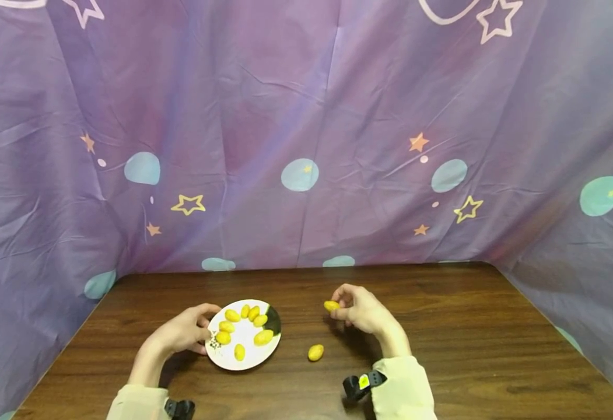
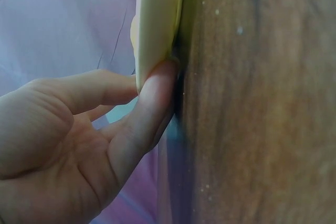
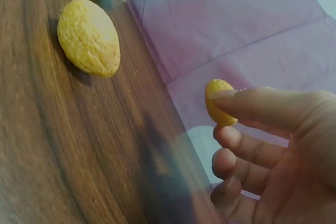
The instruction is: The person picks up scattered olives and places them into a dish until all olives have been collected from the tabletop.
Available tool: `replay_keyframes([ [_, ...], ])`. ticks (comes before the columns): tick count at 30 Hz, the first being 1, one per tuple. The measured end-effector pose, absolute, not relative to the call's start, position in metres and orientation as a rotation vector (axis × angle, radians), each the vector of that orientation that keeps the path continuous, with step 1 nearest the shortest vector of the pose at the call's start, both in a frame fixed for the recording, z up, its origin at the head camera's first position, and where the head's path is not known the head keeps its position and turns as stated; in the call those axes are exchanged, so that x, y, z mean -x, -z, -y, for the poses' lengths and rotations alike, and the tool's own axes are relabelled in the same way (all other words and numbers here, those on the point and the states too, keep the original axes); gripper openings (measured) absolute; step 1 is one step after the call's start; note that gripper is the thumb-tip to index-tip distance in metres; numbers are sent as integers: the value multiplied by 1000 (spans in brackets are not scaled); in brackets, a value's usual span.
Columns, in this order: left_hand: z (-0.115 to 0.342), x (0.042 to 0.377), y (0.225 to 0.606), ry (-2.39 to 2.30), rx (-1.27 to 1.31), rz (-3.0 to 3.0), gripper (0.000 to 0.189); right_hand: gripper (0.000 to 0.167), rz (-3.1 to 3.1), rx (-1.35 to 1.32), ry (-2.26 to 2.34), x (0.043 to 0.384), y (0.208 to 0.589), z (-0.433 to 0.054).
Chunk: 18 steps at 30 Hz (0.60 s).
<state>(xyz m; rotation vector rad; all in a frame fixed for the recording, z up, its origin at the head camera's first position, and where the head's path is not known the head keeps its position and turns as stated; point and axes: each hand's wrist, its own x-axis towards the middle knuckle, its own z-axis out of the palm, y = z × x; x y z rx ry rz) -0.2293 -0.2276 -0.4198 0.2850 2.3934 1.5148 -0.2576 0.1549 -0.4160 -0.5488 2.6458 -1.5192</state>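
Note:
On the left, a white round plate (image 1: 245,332) with a dark green patch on its rim carries several small yellow kumquats. My left hand (image 1: 180,332) grips the plate's left rim; in the left wrist view, the plate edge (image 2: 157,30) sits between thumb and fingers, close over the wood. My right hand (image 1: 364,312) pinches one kumquat (image 3: 218,103) between thumb and fingertips, raised above the table to the right of the plate. Another kumquat (image 1: 315,352), oval with wrinkled skin, lies on the wood between the plate and my right forearm.
The brown wooden table (image 1: 469,338) has rounded far corners. A purple curtain (image 1: 254,146) with stars and blue spots hangs behind it and along both sides. Black straps with small devices (image 1: 358,385) sit at both wrists, over light sleeves.

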Motion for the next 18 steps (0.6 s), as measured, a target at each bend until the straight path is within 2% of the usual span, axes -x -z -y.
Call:
replay_keyframes([
  [18, 227, 230, 420, -1497, -275, -2406, 58, 19, -2799, 585, 1485, 259, 403, -120],
])
